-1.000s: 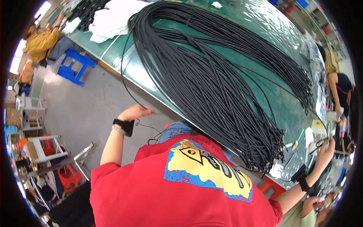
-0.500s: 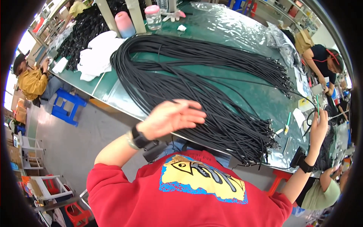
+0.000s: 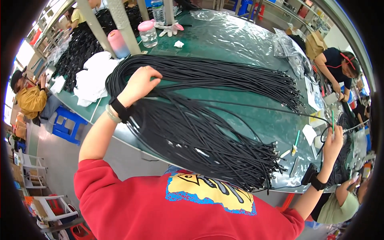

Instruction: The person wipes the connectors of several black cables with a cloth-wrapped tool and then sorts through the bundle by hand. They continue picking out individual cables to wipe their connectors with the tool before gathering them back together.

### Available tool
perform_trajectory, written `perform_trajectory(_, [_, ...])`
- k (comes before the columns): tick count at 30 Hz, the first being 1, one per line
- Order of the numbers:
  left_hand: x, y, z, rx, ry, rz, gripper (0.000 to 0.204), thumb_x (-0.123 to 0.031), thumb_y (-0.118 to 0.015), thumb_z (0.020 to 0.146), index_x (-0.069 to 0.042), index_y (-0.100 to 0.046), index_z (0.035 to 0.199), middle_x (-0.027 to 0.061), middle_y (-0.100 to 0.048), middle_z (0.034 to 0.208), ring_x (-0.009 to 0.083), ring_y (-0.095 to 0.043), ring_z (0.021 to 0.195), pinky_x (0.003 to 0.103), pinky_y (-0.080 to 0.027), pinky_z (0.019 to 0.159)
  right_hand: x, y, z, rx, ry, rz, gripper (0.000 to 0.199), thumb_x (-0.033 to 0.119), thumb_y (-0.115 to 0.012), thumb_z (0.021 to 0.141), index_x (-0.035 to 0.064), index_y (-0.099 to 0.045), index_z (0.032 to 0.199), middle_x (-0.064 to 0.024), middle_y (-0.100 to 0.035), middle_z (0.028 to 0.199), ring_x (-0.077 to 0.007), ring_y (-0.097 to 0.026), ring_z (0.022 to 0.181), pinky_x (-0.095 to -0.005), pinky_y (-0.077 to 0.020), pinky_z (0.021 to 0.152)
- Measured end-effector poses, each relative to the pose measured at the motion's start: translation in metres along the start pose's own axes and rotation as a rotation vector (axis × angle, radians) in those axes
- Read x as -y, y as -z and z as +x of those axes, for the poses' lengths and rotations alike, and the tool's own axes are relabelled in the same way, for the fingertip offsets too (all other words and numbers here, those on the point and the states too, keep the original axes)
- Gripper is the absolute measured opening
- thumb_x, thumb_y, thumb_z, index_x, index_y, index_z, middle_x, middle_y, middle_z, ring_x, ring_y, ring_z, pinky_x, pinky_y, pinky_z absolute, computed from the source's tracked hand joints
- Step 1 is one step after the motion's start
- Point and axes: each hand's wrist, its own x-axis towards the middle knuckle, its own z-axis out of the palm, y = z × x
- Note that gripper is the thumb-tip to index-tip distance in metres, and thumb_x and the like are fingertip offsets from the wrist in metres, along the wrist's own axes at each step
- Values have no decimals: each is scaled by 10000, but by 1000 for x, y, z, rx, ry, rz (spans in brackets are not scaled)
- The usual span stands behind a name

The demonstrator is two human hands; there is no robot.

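The hands are well apart. The left hand [image 3: 140,86] is half curled over the bend of the black cable bundle [image 3: 216,72], thumb and fingertips apart; whether it grips any cable cannot be told. The right hand [image 3: 335,148] is closed on a thin green rod [image 3: 333,119], a loop of black cable beside its fingers. One single cable [image 3: 260,105] runs from the bundle across the bench [image 3: 200,44] toward that hand.

The bundle lies on the bench, folded at the left into two lengths whose ends point right; the nearer length is partly blurred. Near the right hand lies a second green stick [image 3: 297,138]. White cloth [image 3: 92,82] lies just beside the fold, with a pink-and-blue bottle [image 3: 118,43] and a pink-lidded jar [image 3: 148,36] beyond. Clear plastic bags [image 3: 289,50] lie toward the far right.
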Motion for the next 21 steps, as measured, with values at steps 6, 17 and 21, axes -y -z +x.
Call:
perform_trajectory(6, [-17,-55,43,387,-355,-113,212,-196,-544,765,-27,-616,870,133,-603,848,275,-558,820,339,-436,731,-19,-23,29,-84,-29,-29,149,70,-471,843,-35,-532,930,-119,-526,817,-234,-529,755,-285,-406,706])
perform_trajectory(17, [-27,-68,65,953,9,-132,265,-238,-475,824,7,-568,790,138,-546,644,290,-532,638,363,-414,622,-173,27,13,-166,-367,-362,333,280,-433,882,24,-552,1060,-163,-581,1004,-289,-556,912,-318,-411,772])
perform_trajectory(21, [-22,-71,57,828,1,-238,258,-213,-472,832,19,-528,735,150,-477,578,271,-470,546,361,-380,558,-240,73,-13,-62,-449,-713,484,423,-434,845,2,-561,1048,-193,-579,997,-323,-548,906,-352,-403,778])
